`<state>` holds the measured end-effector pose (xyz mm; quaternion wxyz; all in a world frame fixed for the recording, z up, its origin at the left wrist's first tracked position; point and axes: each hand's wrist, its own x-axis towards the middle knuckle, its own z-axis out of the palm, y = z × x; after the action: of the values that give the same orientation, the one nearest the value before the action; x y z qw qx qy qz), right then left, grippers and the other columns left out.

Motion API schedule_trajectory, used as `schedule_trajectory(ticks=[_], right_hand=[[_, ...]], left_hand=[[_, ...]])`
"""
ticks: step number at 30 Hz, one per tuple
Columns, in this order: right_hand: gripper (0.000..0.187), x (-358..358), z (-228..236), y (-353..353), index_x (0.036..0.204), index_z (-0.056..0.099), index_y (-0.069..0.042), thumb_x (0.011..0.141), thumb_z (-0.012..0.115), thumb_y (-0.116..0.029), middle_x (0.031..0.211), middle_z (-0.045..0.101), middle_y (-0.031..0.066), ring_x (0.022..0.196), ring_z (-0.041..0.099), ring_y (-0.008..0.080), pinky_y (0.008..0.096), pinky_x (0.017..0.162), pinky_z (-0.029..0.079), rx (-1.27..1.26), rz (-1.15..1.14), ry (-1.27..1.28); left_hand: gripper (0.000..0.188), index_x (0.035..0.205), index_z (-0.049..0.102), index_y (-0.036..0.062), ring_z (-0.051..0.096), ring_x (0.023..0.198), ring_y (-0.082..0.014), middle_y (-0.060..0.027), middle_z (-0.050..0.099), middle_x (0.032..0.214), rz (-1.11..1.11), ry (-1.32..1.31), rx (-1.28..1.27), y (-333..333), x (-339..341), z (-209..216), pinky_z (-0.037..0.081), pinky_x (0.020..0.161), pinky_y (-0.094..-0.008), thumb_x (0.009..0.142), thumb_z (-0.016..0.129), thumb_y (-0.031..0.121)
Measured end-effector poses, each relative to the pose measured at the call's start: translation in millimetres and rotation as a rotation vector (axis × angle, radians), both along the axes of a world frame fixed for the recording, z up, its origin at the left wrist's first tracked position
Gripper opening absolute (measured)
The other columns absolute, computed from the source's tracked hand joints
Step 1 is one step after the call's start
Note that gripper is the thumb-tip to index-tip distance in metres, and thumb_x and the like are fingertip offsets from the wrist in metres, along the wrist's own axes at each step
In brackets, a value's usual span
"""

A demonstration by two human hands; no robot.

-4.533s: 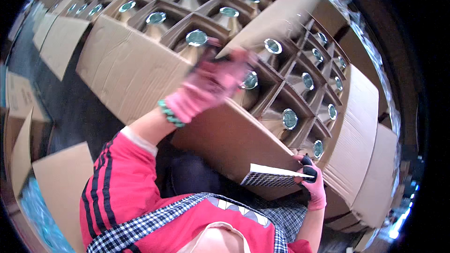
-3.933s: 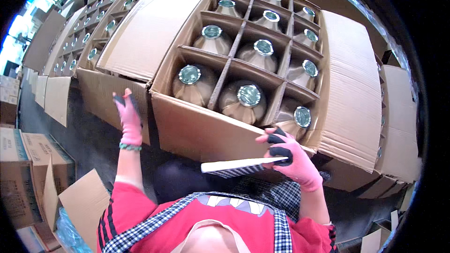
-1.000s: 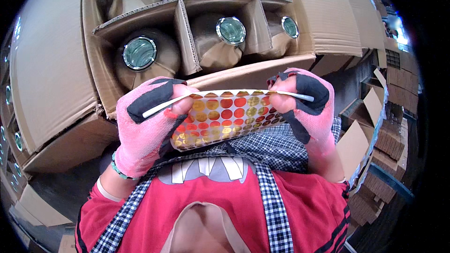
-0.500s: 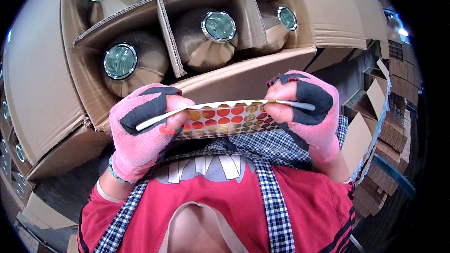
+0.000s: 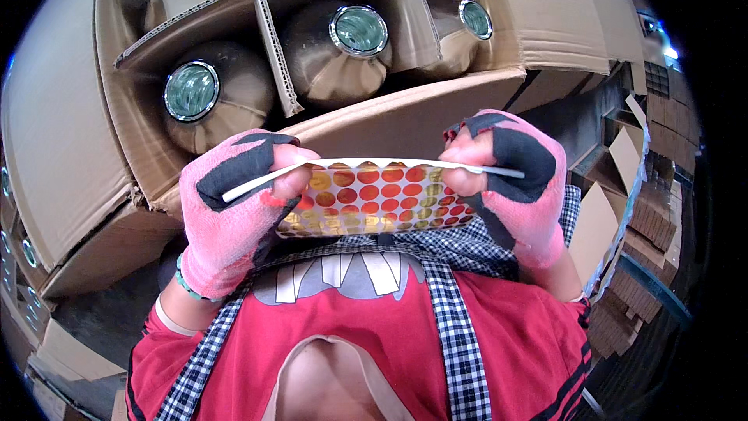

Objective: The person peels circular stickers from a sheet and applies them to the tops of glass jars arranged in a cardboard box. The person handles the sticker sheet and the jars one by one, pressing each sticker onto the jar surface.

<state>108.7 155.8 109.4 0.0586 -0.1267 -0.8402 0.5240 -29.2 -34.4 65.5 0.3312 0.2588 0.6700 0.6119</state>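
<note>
Stretched between my hands is a sheet of round stickers (image 5: 374, 192), with rows of shiny red and gold dots on a pale backing. Its far edge bows upward in the middle and its ends curl over my fingers. My left hand (image 5: 243, 179) pinches the left end between thumb and fingers, and my right hand (image 5: 516, 179) does the same at the right end. Both wear pink fingerless-tipped gloves with dark palms. Just beyond them stands an open cardboard carton (image 5: 389, 126) holding several large glass jars (image 5: 331, 74), upright, with round greenish mouths.
Corrugated dividers (image 5: 274, 51) separate the jars. Carton flaps (image 5: 58, 121) spread out on the left. To the right lie open cardboard boxes (image 5: 596, 222) and stacks of flattened cardboard (image 5: 643, 269). More jar mouths (image 5: 29, 252) show at the far left edge.
The sheet has tilted so that more of its dotted face shows, and its far edge arches higher. Both hands keep their hold and have barely moved. The view has shifted slightly.
</note>
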Motion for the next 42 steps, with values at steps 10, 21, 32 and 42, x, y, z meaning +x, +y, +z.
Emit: schedule_trajectory(ticks=[10,21,32,42], right_hand=[[0.034,-6,6,6,0.092,0.055,-0.001,0.06,0.068,-0.002,0.096,0.056,0.0143,0.087,0.056,0.0247,0.0334,0.075,0.045,0.688,0.07,0.193],[0.022,-8,6,2,0.079,0.059,-0.003,0.058,0.066,0.002,0.08,0.058,0.0095,0.08,0.057,0.025,0.0356,0.075,0.046,0.751,0.069,0.117],[0.011,-8,10,7,0.069,0.054,-0.003,0.063,0.06,0.004,0.09,0.058,0.01,0.088,0.055,0.0241,0.0377,0.081,0.042,0.322,0.052,0.087],[0.011,-29,-62,90,0.072,0.057,-0.005,0.064,0.065,-0.008,0.122,0.046,0.0093,0.112,0.04,0.0344,0.0408,0.091,0.036,0.999,0.027,-0.155]], left_hand=[[0.013,0.08,0.062,-0.003,0.054,0.064,-0.0073,-0.0041,0.059,0.075,0.109,-0.32,-0.031,-3,-1,-1,0.041,0.057,-0.0185,0.071,0.065,0.005],[0.011,0.079,0.064,-0.0006,0.056,0.068,-0.0121,-0.0076,0.061,0.077,0.044,-0.075,-0.061,-1,-1,-3,0.044,0.063,-0.0225,0.069,0.064,0.004],[0.011,0.079,0.063,-0.0021,0.056,0.07,-0.0114,-0.0069,0.061,0.077,0.044,-0.171,-0.044,-4,-1,-1,0.044,0.063,-0.0222,0.07,0.065,0.005],[0.014,0.083,0.063,0.0003,0.057,0.068,-0.016,-0.0074,0.061,0.072,-0.359,-0.046,0.03,-5,0,-3,0.045,0.062,-0.0268,0.073,0.061,0.009]])
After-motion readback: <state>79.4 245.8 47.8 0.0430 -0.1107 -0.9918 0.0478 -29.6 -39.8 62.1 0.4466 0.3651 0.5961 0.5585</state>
